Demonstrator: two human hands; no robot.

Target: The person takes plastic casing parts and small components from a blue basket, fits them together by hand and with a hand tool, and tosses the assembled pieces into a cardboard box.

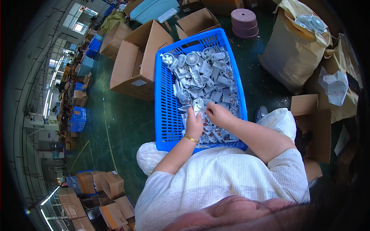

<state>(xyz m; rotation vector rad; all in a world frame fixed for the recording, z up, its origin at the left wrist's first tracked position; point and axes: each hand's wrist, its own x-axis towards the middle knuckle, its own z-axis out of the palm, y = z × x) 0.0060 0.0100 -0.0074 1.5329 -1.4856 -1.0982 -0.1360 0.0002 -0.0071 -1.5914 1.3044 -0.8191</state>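
My left hand (194, 124), with a gold bracelet at the wrist, grips a small white plastic housing (198, 104) upright, its thumb across the lower part. Just to the right, my right hand (218, 115) is closed, its fingertips curled together close to the housing. Whether anything small is pinched in them cannot be made out. Both hands are over a blue plastic basket (158, 115), heaped with white and grey plastic parts (223, 80). Among these lie several round fan heads, such as a fan grille (192, 59) near the far end.
An open cardboard box (129, 63) stands left of the basket, and another open carton (314, 131) is at my right. Beyond are a purple stool (244, 23) and a tall paper sack (295, 50) topped with fan parts. More cartons (113, 184) are stacked at the lower left.
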